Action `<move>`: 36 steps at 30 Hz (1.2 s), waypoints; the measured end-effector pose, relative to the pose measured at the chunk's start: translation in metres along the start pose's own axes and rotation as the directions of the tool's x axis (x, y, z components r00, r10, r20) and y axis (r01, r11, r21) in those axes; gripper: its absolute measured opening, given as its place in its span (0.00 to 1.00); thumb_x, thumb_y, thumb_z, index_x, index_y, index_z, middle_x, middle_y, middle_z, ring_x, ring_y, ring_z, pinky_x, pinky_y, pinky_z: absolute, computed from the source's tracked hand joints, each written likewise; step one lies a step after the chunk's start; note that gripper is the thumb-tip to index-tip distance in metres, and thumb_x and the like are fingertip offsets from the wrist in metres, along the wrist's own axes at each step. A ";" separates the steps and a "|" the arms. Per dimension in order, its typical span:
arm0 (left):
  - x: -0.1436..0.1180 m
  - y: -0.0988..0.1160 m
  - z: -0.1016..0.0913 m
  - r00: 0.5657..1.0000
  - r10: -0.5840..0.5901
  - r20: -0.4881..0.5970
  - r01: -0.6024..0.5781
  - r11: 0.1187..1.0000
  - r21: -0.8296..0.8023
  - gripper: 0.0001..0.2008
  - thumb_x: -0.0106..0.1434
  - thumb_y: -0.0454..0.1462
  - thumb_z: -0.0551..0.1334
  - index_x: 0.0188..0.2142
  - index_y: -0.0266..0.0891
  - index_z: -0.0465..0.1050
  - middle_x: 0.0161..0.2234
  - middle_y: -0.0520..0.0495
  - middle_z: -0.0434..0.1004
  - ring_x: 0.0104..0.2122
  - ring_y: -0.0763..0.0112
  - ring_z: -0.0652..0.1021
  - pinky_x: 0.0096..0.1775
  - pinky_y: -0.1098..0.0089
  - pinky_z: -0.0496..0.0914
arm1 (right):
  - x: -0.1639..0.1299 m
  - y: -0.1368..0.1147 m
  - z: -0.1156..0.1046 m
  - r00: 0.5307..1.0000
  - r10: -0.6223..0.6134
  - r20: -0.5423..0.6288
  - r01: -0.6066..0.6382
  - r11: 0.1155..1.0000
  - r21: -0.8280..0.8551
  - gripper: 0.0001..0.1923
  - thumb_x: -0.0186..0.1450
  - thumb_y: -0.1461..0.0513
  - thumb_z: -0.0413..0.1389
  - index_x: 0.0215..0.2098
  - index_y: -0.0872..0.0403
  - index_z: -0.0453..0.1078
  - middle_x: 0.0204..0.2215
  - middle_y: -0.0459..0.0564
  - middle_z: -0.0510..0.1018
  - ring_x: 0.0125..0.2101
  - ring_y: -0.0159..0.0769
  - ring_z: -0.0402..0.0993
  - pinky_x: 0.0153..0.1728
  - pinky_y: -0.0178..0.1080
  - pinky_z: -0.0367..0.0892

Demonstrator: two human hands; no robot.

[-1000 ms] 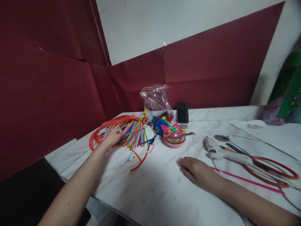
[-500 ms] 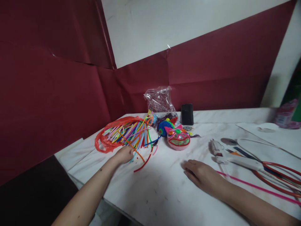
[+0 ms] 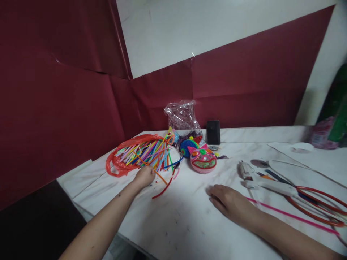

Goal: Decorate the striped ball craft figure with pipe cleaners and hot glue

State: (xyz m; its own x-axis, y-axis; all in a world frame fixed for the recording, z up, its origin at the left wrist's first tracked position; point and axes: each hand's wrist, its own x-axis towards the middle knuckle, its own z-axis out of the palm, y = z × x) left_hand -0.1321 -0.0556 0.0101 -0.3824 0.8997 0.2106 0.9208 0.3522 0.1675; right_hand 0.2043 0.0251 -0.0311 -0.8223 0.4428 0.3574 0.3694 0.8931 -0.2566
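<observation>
On a white marble-look table (image 3: 187, 220) set against a dark red wall, the head camera shows two bare hands among craft supplies. A red plastic bag (image 3: 116, 167) lies open on its side at the left, and a thick bundle of coloured pipe cleaners (image 3: 148, 153) spills out of its mouth across the tabletop; the strands are too many and too tangled to count. Behind them a single clear plastic bag (image 3: 182, 117) stands crumpled near the wall, with dark bits visible at its bottom. The left hand (image 3: 144, 177) is closed around an orange pipe cleaner (image 3: 159, 176) at the near edge of the bundle, the strand running out on both sides of the fingers. One loose red pipe cleaner (image 3: 162, 189) lies just beside that hand. The right hand (image 3: 230, 204) rests flat and empty on the table, fingers spread loosely, well apart from the bundle. One long pink pipe cleaner (image 3: 292, 216) runs beside that forearm. Two finished pieces sit between the bags: a pink cat-face ornament (image 3: 203, 161) and a blue ball (image 3: 186, 147) touching it. One white glue gun (image 3: 260, 178) lies to the right, near two red hoops (image 3: 320, 204), and one small black box (image 3: 213, 132) stands upright by the wall.
</observation>
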 end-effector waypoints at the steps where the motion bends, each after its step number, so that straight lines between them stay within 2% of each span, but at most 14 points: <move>1: 0.002 0.000 0.001 1.000 -0.012 -0.026 0.012 1.000 -0.001 0.09 0.56 0.34 0.52 0.25 0.38 0.70 0.24 0.47 0.72 0.24 0.70 0.70 0.26 0.72 0.56 | 0.000 -0.001 -0.001 1.000 -0.001 0.001 0.001 1.000 -0.004 0.09 0.65 0.64 0.45 0.35 0.54 0.66 0.29 0.51 0.73 0.30 0.38 0.71 0.33 0.39 0.65; 7: 0.010 -0.004 0.004 0.993 0.010 -0.119 -0.016 0.998 -0.057 0.08 0.58 0.35 0.53 0.25 0.38 0.69 0.25 0.48 0.74 0.27 0.69 0.72 0.30 0.72 0.60 | 0.002 -0.005 -0.005 1.000 0.011 0.022 -0.010 0.999 -0.035 0.08 0.65 0.64 0.45 0.33 0.54 0.66 0.29 0.51 0.73 0.31 0.38 0.71 0.33 0.38 0.65; 13: 0.009 -0.008 0.003 0.986 0.025 -0.166 -0.045 0.992 -0.117 0.10 0.59 0.38 0.53 0.24 0.38 0.68 0.23 0.49 0.73 0.26 0.70 0.72 0.29 0.73 0.60 | 0.000 -0.003 -0.003 0.999 0.018 0.038 -0.016 0.999 -0.037 0.08 0.65 0.64 0.45 0.34 0.54 0.65 0.29 0.51 0.72 0.31 0.39 0.71 0.34 0.39 0.65; 20: 0.006 -0.016 -0.005 0.975 0.011 -0.223 -0.038 0.992 -0.118 0.09 0.57 0.35 0.54 0.24 0.39 0.69 0.24 0.50 0.73 0.26 0.71 0.72 0.30 0.73 0.62 | 0.000 -0.001 0.000 0.999 0.015 0.036 -0.015 1.000 -0.005 0.09 0.65 0.64 0.44 0.35 0.53 0.65 0.30 0.52 0.73 0.32 0.40 0.72 0.34 0.41 0.66; 23: 0.010 -0.031 -0.020 0.940 -0.070 -0.333 0.038 0.994 -0.103 0.08 0.58 0.34 0.54 0.28 0.40 0.71 0.32 0.46 0.75 0.35 0.67 0.73 0.38 0.71 0.64 | 0.000 0.000 0.001 0.999 0.016 0.036 -0.016 1.000 -0.008 0.09 0.65 0.63 0.44 0.35 0.54 0.66 0.30 0.52 0.73 0.32 0.40 0.72 0.34 0.41 0.66; 26: 0.017 -0.052 -0.039 0.845 -0.231 -0.483 0.198 0.973 -0.118 0.13 0.60 0.35 0.50 0.38 0.36 0.71 0.42 0.38 0.72 0.45 0.59 0.70 0.46 0.65 0.62 | 0.000 0.000 0.002 1.000 0.013 0.019 -0.013 1.000 0.001 0.09 0.65 0.63 0.44 0.35 0.54 0.66 0.29 0.52 0.72 0.31 0.39 0.72 0.33 0.40 0.65; 28: 0.021 -0.066 -0.050 0.783 -0.321 -0.533 0.290 0.946 -0.143 0.15 0.61 0.35 0.49 0.43 0.34 0.70 0.45 0.34 0.70 0.49 0.54 0.67 0.49 0.60 0.60 | -0.001 0.000 0.002 1.000 0.014 0.014 -0.014 1.000 0.004 0.09 0.65 0.63 0.44 0.34 0.54 0.66 0.29 0.51 0.72 0.31 0.39 0.72 0.33 0.40 0.65; 29: 0.023 -0.073 -0.054 0.768 -0.349 -0.536 0.318 0.936 -0.154 0.15 0.60 0.36 0.51 0.43 0.34 0.70 0.45 0.34 0.70 0.49 0.52 0.67 0.50 0.59 0.59 | -0.001 0.000 0.001 1.000 0.015 0.018 -0.015 1.000 0.002 0.09 0.65 0.63 0.44 0.34 0.54 0.66 0.29 0.51 0.73 0.31 0.39 0.72 0.34 0.40 0.65; 32: 0.028 -0.090 -0.061 0.773 -0.397 -0.495 0.346 0.918 -0.196 0.10 0.55 0.37 0.57 0.33 0.36 0.74 0.38 0.37 0.75 0.46 0.51 0.70 0.48 0.60 0.61 | -0.001 -0.002 0.000 0.999 0.017 0.040 -0.016 1.000 -0.006 0.10 0.65 0.64 0.44 0.34 0.54 0.66 0.30 0.52 0.73 0.32 0.40 0.72 0.35 0.41 0.65; 34: 0.034 -0.101 -0.063 0.779 -0.427 -0.459 0.349 0.903 -0.250 0.06 0.53 0.36 0.59 0.26 0.38 0.74 0.31 0.40 0.77 0.41 0.53 0.73 0.44 0.63 0.63 | 0.000 -0.002 -0.001 0.999 0.021 0.050 -0.021 1.000 -0.008 0.10 0.65 0.64 0.43 0.34 0.55 0.66 0.30 0.53 0.73 0.32 0.41 0.72 0.35 0.41 0.65; 36: 0.040 -0.111 -0.064 0.775 -0.461 -0.433 0.342 0.881 -0.326 0.06 0.53 0.37 0.59 0.23 0.38 0.73 0.25 0.44 0.76 0.35 0.58 0.75 0.38 0.66 0.65 | 0.000 -0.003 -0.001 0.998 0.028 0.056 -0.028 1.000 -0.007 0.10 0.66 0.64 0.43 0.35 0.55 0.66 0.30 0.53 0.73 0.32 0.40 0.72 0.35 0.42 0.65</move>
State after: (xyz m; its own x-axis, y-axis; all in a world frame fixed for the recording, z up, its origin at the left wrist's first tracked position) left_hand -0.2539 -0.0753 0.0612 -0.7535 0.4231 0.5032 0.6560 0.5335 0.5339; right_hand 0.2034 0.0230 -0.0292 -0.8348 0.4623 0.2988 0.3948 0.8811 -0.2603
